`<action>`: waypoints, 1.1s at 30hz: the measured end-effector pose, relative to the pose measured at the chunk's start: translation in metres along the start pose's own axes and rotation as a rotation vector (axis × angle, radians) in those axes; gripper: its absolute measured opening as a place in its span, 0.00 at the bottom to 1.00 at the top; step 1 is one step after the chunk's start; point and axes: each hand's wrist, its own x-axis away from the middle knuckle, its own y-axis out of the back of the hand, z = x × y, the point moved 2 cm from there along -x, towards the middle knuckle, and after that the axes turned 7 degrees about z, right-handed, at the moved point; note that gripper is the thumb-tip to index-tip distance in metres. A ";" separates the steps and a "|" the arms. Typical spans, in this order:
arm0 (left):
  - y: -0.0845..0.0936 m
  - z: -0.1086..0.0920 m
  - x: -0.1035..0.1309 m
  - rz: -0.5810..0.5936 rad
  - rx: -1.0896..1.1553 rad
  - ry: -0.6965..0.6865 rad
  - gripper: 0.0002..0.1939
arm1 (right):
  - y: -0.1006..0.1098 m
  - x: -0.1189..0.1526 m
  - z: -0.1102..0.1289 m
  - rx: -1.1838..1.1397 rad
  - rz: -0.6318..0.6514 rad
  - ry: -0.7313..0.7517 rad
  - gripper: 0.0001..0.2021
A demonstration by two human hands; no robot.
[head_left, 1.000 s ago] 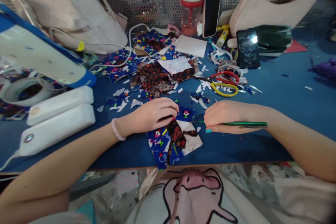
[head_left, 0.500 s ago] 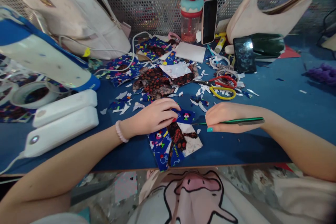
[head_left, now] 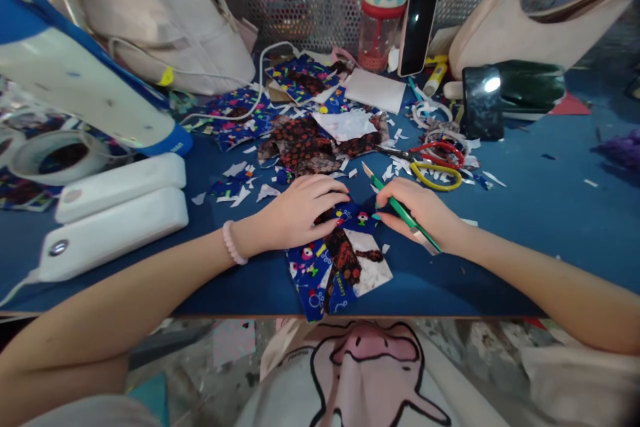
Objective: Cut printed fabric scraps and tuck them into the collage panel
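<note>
My left hand (head_left: 306,210), with a pink bead bracelet at the wrist, lies over the upper left of a patchwork piece (head_left: 345,260). Its fingers are curled down and hold the piece against the table. Blue cartoon print, dark red-flowered print and bare white show on the piece. In my right hand (head_left: 417,210) is a slim green craft knife (head_left: 397,205), slanted with its pale tip up and away from the piece. The thumb and fingertip of that hand pinch at the blue flap on the piece's upper right edge.
Paper and fabric scraps (head_left: 300,147) lie beyond my hands, with scissors (head_left: 435,167) right of them. A white device (head_left: 115,227), a blue-white bottle (head_left: 95,80) and a tape roll (head_left: 60,160) are left. A tumbler (head_left: 383,20), phones (head_left: 419,27) and bags (head_left: 525,33) stand behind.
My right hand has turned the craft knife upward, away from the white part, and its fingers have come to the piece's blue edge. My left hand stays on the piece. The view has shifted slightly.
</note>
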 end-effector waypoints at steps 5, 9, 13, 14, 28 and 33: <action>-0.001 0.001 0.000 -0.003 0.069 -0.012 0.13 | -0.002 0.001 0.004 -0.047 -0.035 -0.079 0.05; 0.002 0.000 -0.003 0.016 0.147 0.028 0.10 | -0.006 0.002 0.004 -0.007 -0.038 -0.099 0.06; 0.003 0.001 -0.007 0.028 0.225 0.087 0.09 | -0.010 0.003 0.009 -0.100 -0.090 -0.036 0.08; 0.003 0.002 -0.007 0.027 0.229 0.088 0.10 | -0.011 0.003 0.011 -0.122 -0.097 0.018 0.09; 0.003 -0.009 -0.004 0.019 0.085 -0.144 0.12 | -0.004 0.007 0.030 -0.077 -0.029 0.518 0.11; 0.005 -0.008 -0.004 -0.004 0.115 -0.122 0.12 | -0.004 0.008 0.026 -0.164 0.007 0.469 0.10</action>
